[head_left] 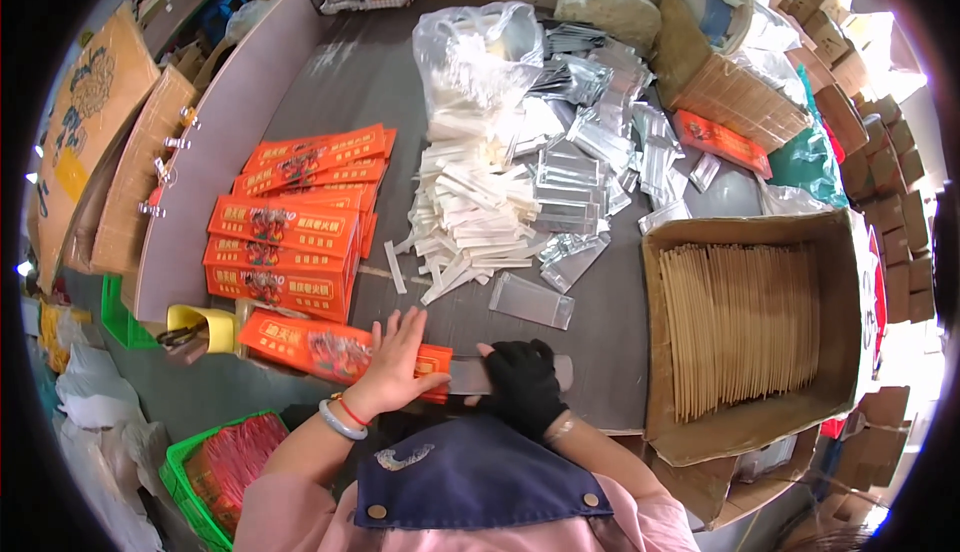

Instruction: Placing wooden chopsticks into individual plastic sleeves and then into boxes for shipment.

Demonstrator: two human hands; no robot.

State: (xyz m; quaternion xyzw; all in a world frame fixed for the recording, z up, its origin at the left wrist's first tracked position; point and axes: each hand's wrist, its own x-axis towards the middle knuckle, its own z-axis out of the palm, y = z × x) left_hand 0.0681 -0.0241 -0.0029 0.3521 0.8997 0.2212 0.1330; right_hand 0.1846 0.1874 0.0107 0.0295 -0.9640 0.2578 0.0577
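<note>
My bare left hand (392, 360) lies flat with its fingers spread on a long red printed sleeve (310, 344) at the table's near edge. Just to its right, my right hand (523, 384), in a black fingerless glove, is closed over a flat clear plastic packet (470, 376). That packet's left end meets the right end of the red sleeve; whether it reaches inside, I cannot tell. Its other end (564, 373) sticks out past the glove. Beyond the left hand are stacked red sleeves (285, 227). A single clear packet (531, 301) lies beyond the right hand.
White paper-wrapped strips (475, 217) spill from a plastic bag (480, 52) mid-table. Several clear packets (570, 187) are heaped beside them. On the right, a cardboard box (655, 352) holds wooden chopsticks (740, 327). A yellow holder (215, 330) is at left; a green crate (185, 482) stands below.
</note>
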